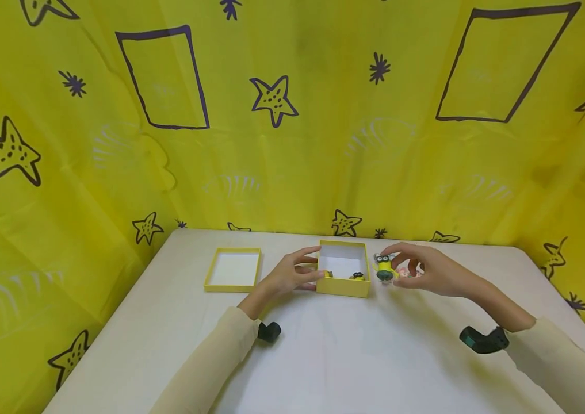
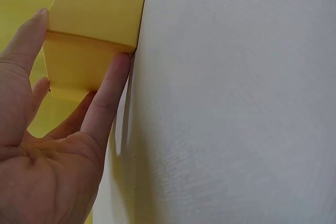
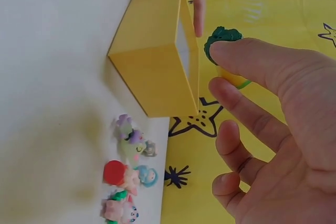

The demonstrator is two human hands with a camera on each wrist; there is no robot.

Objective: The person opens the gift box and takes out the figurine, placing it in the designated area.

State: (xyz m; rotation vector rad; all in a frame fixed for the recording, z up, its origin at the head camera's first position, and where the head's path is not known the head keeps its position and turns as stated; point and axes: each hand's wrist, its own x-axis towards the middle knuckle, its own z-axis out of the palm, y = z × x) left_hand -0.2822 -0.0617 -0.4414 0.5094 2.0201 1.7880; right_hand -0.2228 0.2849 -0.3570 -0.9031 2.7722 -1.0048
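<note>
A yellow box [image 1: 342, 288] with a white inside stands upright without its lid. Two small yellow figures with dark goggles show inside it, one near the front right corner [image 1: 357, 276] and one by the left wall, partly hidden. My left hand [image 1: 292, 272] holds the box's left side, its thumb at the front corner and fingers along the side. Just right of the box, my right hand [image 1: 434, 270] pinches a minion toy figure [image 1: 384, 265] between thumb and fingers, raised above the table. The right wrist view shows the figure's dark green lower part [image 3: 223, 36] beside the thumb.
A shallow yellow lid [image 1: 232, 288] lies left of the box, white inside facing up. Several small toy figures lie right of the box, among them a green and purple one [image 3: 131, 142] and one with a red part [image 3: 114, 172]. A yellow patterned curtain [image 1: 292, 155] hangs behind the white table [image 1: 292, 356].
</note>
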